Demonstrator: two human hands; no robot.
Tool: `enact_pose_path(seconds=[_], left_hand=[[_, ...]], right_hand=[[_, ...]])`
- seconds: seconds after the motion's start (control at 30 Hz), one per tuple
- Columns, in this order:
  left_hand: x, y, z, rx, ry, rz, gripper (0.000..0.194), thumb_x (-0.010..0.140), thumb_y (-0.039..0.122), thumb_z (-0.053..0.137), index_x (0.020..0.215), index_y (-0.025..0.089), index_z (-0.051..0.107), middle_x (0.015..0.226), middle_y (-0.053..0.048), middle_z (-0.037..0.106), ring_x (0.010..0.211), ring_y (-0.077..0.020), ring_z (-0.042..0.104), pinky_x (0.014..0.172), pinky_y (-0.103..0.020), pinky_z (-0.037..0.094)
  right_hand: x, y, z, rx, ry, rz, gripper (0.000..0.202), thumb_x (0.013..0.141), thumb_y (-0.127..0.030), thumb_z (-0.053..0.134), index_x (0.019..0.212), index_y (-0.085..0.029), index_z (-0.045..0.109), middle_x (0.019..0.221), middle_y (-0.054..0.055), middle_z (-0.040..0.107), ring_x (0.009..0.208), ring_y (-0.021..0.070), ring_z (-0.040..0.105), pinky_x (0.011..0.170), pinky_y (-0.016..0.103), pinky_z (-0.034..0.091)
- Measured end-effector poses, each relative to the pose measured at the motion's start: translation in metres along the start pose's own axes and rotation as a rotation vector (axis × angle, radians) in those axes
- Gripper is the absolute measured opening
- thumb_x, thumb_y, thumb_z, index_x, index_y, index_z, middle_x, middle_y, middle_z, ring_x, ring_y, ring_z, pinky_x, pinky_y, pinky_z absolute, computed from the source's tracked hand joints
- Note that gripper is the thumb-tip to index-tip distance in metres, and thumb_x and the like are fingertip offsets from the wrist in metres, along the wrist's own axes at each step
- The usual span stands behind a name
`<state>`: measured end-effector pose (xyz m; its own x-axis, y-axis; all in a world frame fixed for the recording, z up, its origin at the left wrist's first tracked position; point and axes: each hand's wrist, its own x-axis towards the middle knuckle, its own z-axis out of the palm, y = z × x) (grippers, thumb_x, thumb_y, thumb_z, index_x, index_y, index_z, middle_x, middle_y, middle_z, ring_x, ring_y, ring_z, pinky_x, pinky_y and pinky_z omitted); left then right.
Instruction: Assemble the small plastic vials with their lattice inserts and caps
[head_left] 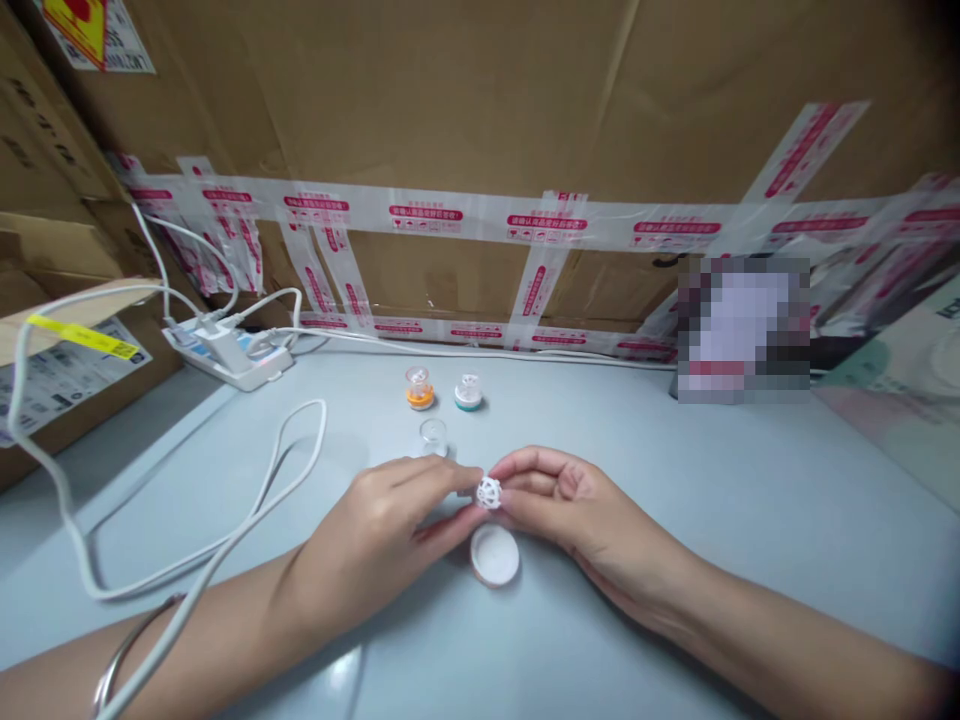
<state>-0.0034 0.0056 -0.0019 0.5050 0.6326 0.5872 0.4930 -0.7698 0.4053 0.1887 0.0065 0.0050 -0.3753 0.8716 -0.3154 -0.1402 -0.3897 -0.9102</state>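
Between my two hands is a small white openwork piece [489, 492]. The fingertips of my left hand [397, 515] close on its left side, and the thumb and fingers of my right hand [559, 495] pinch its right side. Just below it on the table lies a round white cap [495, 555], its hollow side up. A clear cup [433, 437] stands behind my left fingers, which hide its lower part. Farther back are a clear-topped container with an orange base [420, 390] and another with a teal base [469, 392].
A white power strip [232, 355] with plugs sits at the back left, and a white cable [67, 500] loops over the table and my left forearm. Large taped cardboard boxes [450, 100] stand behind. A blurred upright object [739, 330] is at the back right.
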Motion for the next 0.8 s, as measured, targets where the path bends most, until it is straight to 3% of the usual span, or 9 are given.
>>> enact_pose_path(seconds=[0.27,0.8], left_hand=[[0.0039,0.0024,-0.0025,0.066,-0.009,0.029,0.016,0.082,0.018,0.060,0.098,0.016,0.060,0.085,-0.003,0.068,0.074,-0.0143,0.063,0.068,-0.025,0.050],[0.0009,0.0038,-0.0025,0.070,0.005,0.049,0.018,0.083,0.017,0.059,0.101,0.015,0.059,0.085,-0.005,0.068,0.075,-0.0144,0.063,0.069,-0.025,0.050]], right_hand=[[-0.0015,0.0025,0.0021,0.084,-0.017,-0.037,0.025,0.068,-0.024,0.074,0.092,-0.017,0.067,0.085,0.003,0.070,0.083,0.0127,0.065,0.082,0.024,0.048],[-0.0056,-0.0025,0.0051,0.044,0.009,-0.036,0.024,0.063,-0.023,0.076,0.085,-0.016,0.068,0.077,0.002,0.070,0.075,0.0118,0.065,0.075,0.022,0.050]])
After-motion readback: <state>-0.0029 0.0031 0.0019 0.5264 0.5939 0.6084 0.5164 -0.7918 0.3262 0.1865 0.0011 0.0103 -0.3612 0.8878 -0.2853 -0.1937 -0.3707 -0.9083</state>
